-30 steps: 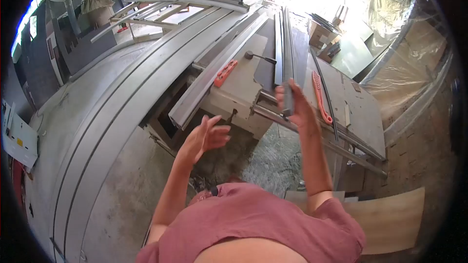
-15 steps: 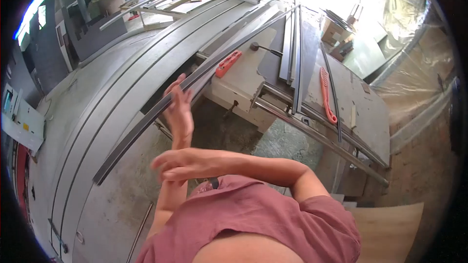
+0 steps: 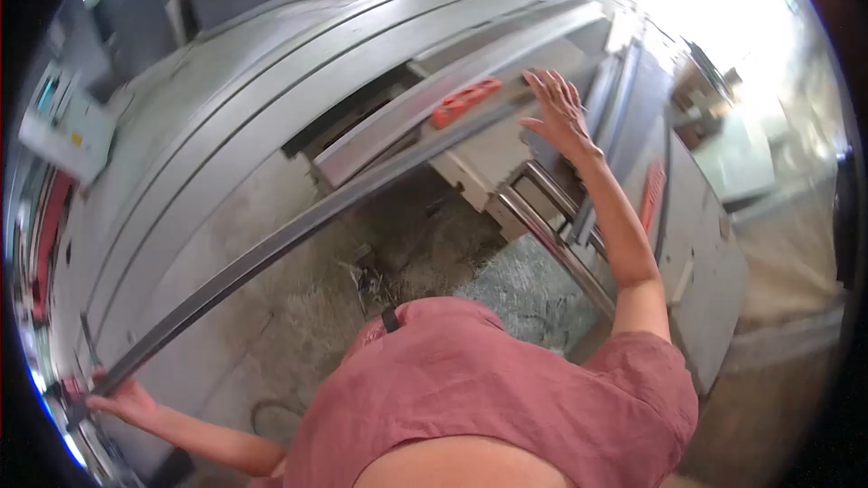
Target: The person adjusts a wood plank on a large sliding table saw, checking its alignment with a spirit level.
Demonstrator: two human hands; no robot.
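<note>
Person's L hand (image 3: 128, 401), out at the far L of the view, is gripping the near end of a long, dark-grey, straight metal bar (image 3: 312, 220), thumb on one side & fingers on the other. The bar is running diagonally from that hand, up & to the R, passing over the grey concrete floor (image 3: 262, 343) & on past the edge of the machine. R hand (image 3: 562, 117) is reaching fwd nr the bar's far end, opened out w/ fingers extended & thumb apart, grasping nothing; whether the fingertips are touching the bar can't be told.

An orange-red slotted plastic block (image 3: 466, 102) is lying just beyond the bar, L of the R hand. Behind it, a pale silver metal profile (image 3: 402, 117) is running approx. the same way as the bar. A wide silver metal sliding table w/ dark grooves (image 3: 226, 117) is curving across the upper L in the wide lens.

R of the R forearm, an orange-red plastic handle (image 3: 653, 194) is resting on a beige worktop (image 3: 710, 276). Shiny round metal rails (image 3: 551, 239) are crossing btwn the person's maroon shirt (image 3: 506, 361) & the machine. Far-off bits are blurring.
</note>
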